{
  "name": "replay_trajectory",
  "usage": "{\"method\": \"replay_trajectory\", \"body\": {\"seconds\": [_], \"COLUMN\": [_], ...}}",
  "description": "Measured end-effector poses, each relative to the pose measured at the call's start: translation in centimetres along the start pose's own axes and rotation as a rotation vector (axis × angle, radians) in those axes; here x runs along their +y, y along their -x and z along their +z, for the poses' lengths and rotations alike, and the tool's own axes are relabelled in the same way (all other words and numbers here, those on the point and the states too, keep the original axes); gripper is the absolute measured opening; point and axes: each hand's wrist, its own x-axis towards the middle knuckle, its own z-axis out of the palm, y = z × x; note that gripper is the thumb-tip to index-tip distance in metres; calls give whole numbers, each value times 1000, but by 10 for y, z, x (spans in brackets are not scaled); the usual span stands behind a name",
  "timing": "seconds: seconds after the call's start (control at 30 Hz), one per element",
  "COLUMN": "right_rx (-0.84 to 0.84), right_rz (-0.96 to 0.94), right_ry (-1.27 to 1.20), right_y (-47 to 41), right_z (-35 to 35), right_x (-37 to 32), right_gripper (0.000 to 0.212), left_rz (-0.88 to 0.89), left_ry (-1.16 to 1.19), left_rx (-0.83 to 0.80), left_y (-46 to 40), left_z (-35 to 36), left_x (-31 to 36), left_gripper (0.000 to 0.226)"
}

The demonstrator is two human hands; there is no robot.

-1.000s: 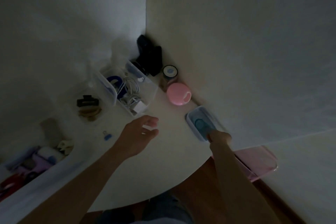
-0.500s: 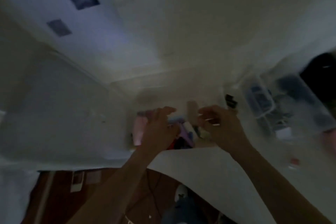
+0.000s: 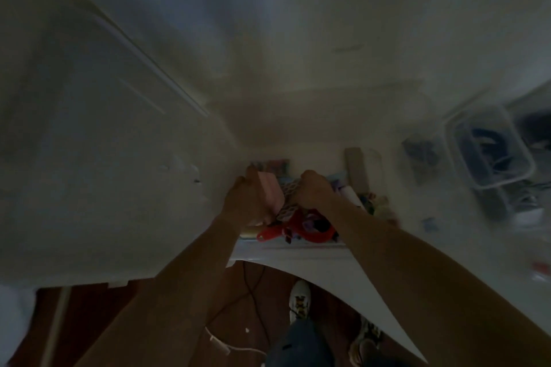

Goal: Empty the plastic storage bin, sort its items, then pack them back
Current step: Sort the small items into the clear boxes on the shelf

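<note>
While the dim, blurred view is hiding much detail, a white shoe (image 3: 300, 297) is standing on the dark wooden floor (image 3: 185, 307) at six o'clock, beside a thin cable (image 3: 253, 286). Farther out, both forearms are reaching over the white table (image 3: 417, 271) into the clear plastic storage bin (image 3: 298, 246) at the centre. A red tape dispenser (image 3: 301, 228) is lying at the bin's near edge. The left hand (image 3: 249, 202) is curling its fingers round a pink box (image 3: 269, 195), gripping it from the nine o'clock side. The right hand (image 3: 313, 191), at three o'clock of that box, is closing on a white-and-red patterned item (image 3: 287, 197) (what it is, I cannot tell). Toward two o'clock, a clear container (image 3: 489, 146) is holding dark cables, well apart from the hands.
</note>
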Motion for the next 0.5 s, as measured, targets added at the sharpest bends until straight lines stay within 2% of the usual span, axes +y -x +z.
{"method": "replay_trajectory", "body": {"seconds": [0.07, 0.13, 0.3, 0.4, 0.5], "right_rx": [66, 152, 367, 375, 470], "right_rz": [9, -7, -24, -72, -65], "right_ry": [-132, -315, -1049, -1333, -1411], "right_y": [6, 15, 79, 124, 175], "right_z": [-4, -20, -81, -111, -133], "right_x": [-2, -2, 19, 47, 92], "right_gripper": [29, 28, 12, 8, 19], "left_rz": [51, 81, 72, 111, 186], "left_ry": [69, 246, 860, 979, 983], "left_rx": [66, 116, 104, 93, 10], "left_y": [4, 12, 34, 64, 98], "left_z": [-6, -18, -49, -55, -47], "left_x": [3, 9, 52, 102, 156], "left_gripper": [102, 94, 98, 89, 82]}}
